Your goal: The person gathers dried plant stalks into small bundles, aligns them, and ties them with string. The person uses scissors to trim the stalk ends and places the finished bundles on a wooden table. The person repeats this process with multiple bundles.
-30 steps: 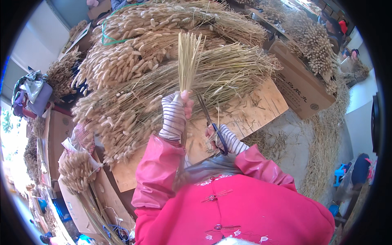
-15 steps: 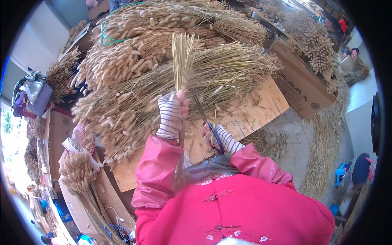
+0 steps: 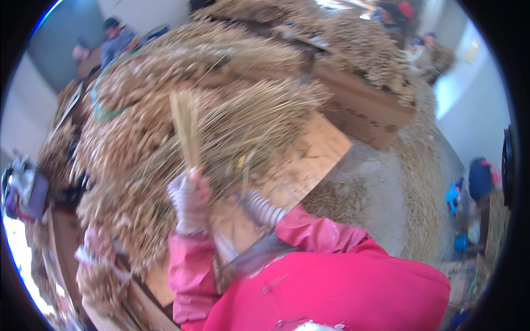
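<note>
The left hand [image 3: 189,199], in a striped glove, is clenched around a small bundle of straw stalks [image 3: 186,131] that stands upright above the fist, near the middle of the scene. The right hand [image 3: 255,205] sits just to its right over the wooden board [image 3: 309,160]; motion blur hides its grip. Heaps of dried grain stalks [image 3: 165,110] lie beyond, with a cardboard box [image 3: 361,107] far right.

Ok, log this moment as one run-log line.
left hand: grips upright straw bundle | right hand: blurred, grip unclear | wooden board beneath | straw heap behind
</note>
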`<action>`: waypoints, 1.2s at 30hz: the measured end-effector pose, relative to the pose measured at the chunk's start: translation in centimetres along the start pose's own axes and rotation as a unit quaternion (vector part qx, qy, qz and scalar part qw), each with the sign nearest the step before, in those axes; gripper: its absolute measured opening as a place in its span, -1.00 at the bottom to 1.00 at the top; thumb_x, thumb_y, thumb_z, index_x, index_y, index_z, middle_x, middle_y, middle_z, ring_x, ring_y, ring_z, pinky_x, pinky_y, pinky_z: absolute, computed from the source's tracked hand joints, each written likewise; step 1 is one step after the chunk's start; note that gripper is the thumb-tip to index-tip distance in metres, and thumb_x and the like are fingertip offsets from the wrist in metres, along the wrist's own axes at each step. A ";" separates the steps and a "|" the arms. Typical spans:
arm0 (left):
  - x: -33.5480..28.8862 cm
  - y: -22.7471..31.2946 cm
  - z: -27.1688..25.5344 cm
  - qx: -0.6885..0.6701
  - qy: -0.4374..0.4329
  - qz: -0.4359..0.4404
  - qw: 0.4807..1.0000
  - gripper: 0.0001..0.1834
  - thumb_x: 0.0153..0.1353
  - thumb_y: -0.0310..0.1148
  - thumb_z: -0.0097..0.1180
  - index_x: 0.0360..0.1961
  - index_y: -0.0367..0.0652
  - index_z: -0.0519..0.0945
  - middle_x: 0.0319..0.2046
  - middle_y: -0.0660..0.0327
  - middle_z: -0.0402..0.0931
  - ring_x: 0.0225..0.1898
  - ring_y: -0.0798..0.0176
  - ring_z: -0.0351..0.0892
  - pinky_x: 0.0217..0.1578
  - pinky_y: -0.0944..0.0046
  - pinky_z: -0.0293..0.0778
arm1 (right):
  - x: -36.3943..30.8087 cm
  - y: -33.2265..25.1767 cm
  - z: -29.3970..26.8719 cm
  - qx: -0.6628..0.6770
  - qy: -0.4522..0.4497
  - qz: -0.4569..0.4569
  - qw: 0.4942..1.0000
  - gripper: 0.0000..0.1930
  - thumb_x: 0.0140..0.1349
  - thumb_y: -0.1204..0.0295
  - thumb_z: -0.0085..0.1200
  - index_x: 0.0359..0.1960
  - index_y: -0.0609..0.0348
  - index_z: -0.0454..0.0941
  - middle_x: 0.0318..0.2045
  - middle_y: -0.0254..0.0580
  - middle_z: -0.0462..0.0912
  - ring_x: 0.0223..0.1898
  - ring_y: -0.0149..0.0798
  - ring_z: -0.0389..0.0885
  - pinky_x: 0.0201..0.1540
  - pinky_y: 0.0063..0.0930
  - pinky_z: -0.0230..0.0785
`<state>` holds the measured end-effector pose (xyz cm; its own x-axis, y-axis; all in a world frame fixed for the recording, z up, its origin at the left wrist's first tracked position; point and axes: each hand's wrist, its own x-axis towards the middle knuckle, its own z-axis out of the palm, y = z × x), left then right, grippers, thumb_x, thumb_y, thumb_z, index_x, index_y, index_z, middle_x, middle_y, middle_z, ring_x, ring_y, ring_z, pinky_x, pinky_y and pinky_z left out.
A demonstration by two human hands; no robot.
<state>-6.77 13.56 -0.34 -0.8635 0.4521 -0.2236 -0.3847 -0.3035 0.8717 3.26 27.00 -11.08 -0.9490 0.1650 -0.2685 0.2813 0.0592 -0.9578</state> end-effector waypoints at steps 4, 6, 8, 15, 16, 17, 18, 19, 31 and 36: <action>-1.1 1.8 0.9 0.104 -0.003 0.040 0.994 -0.78 0.19 -0.26 0.08 -0.44 -0.22 0.48 -0.76 0.37 0.32 -0.81 0.58 0.14 -0.83 0.55 0.04 | -1.3 1.0 -0.2 -0.432 0.085 -0.155 0.884 -0.67 0.14 0.16 -0.02 -0.44 0.21 0.57 -0.63 0.04 0.55 -0.58 -0.01 0.55 -0.53 -0.14 0.35; -1.9 1.7 1.4 0.126 -0.028 0.049 0.991 -0.78 0.19 -0.29 0.06 -0.53 -0.18 0.45 -0.76 0.37 0.31 -0.78 0.56 0.17 -0.78 0.54 0.07 | -2.3 -0.6 -0.6 -0.498 0.009 -0.100 0.862 -0.68 0.08 0.17 0.01 -0.48 0.20 0.58 -0.55 -0.01 0.58 -0.43 -0.02 0.57 -0.38 -0.17 0.39; -2.4 0.6 2.1 0.162 -0.006 0.052 0.985 -0.76 0.19 -0.32 0.05 -0.60 -0.14 0.43 -0.76 0.37 0.30 -0.74 0.54 0.21 -0.73 0.53 0.11 | -3.4 -3.3 -1.1 -0.582 0.037 -0.164 0.796 -0.73 0.05 0.21 0.02 -0.51 0.18 0.57 -0.47 -0.04 0.58 -0.34 -0.01 0.55 -0.29 -0.15 0.37; -5.0 -0.5 3.2 0.262 -0.028 0.135 0.955 -0.88 0.19 -0.42 0.00 -0.41 -0.25 0.51 -0.66 0.40 0.36 -0.65 0.57 0.21 -0.63 0.52 0.14 | -5.8 -11.4 -5.1 -0.399 0.057 -0.217 0.889 -0.56 0.08 0.27 0.12 -0.04 0.28 0.44 -0.25 0.07 0.54 -0.24 0.04 0.55 -0.18 -0.20 0.39; -5.5 -0.3 3.4 0.257 -0.029 0.131 0.957 -0.83 0.19 -0.47 -0.02 -0.29 -0.32 0.57 -0.60 0.39 0.39 -0.58 0.56 0.23 -0.55 0.51 0.19 | -6.1 -11.8 -5.0 -0.324 0.114 -0.227 0.911 -0.55 0.08 0.27 0.14 -0.04 0.29 0.44 -0.29 0.05 0.55 -0.25 0.03 0.55 -0.20 -0.22 0.39; -5.9 -0.1 3.8 0.285 -0.069 0.173 0.940 -0.77 0.20 -0.48 -0.04 -0.18 -0.38 0.54 -0.55 0.36 0.43 -0.53 0.53 0.27 -0.52 0.46 0.23 | -6.3 -12.0 -4.5 -0.184 0.092 -0.266 0.942 -0.66 0.13 0.38 0.09 -0.07 0.27 0.46 -0.36 0.00 0.52 -0.27 0.00 0.52 -0.22 -0.27 0.36; -6.3 0.1 4.1 0.317 -0.057 0.162 0.933 -0.77 0.20 -0.48 -0.04 -0.17 -0.39 0.54 -0.54 0.36 0.45 -0.53 0.51 0.28 -0.51 0.46 0.25 | -6.5 -12.2 -3.9 -0.144 0.092 -0.308 0.936 -0.69 0.14 0.41 0.07 -0.08 0.26 0.46 -0.37 -0.01 0.51 -0.29 -0.01 0.51 -0.22 -0.29 0.36; -6.7 0.4 4.4 0.344 -0.057 0.167 0.922 -0.76 0.20 -0.48 -0.05 -0.16 -0.39 0.53 -0.53 0.35 0.47 -0.53 0.50 0.29 -0.50 0.45 0.26 | -6.7 -12.2 -3.4 -0.104 0.091 -0.351 0.926 -0.72 0.15 0.44 0.05 -0.10 0.26 0.47 -0.37 -0.02 0.51 -0.30 -0.01 0.51 -0.22 -0.30 0.36; -9.0 1.4 4.1 0.209 -0.056 0.131 0.968 -0.79 0.22 -0.31 0.03 -0.35 -0.26 0.56 -0.71 0.46 0.35 -0.69 0.62 0.17 -0.67 0.55 0.06 | -7.2 -12.2 -0.4 -0.072 0.132 -0.420 0.895 -0.90 0.20 0.45 0.00 -0.37 0.22 0.46 -0.50 -0.12 0.42 -0.40 -0.06 0.45 -0.34 -0.32 0.27; -9.2 1.0 3.5 0.223 -0.036 0.173 0.959 -0.73 0.24 -0.25 0.04 -0.40 -0.27 0.54 -0.73 0.43 0.34 -0.70 0.60 0.16 -0.68 0.53 0.04 | -6.9 -11.7 0.6 -0.078 0.149 -0.440 0.882 -0.82 0.26 0.39 -0.04 -0.47 0.21 0.39 -0.57 -0.18 0.34 -0.47 -0.10 0.41 -0.42 -0.33 0.22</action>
<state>1.93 12.02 4.11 -0.8834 0.4507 0.1283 0.1114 -0.0640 0.9917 6.48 24.54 1.91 -0.7375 0.2374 0.6322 -0.5066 0.4247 -0.7504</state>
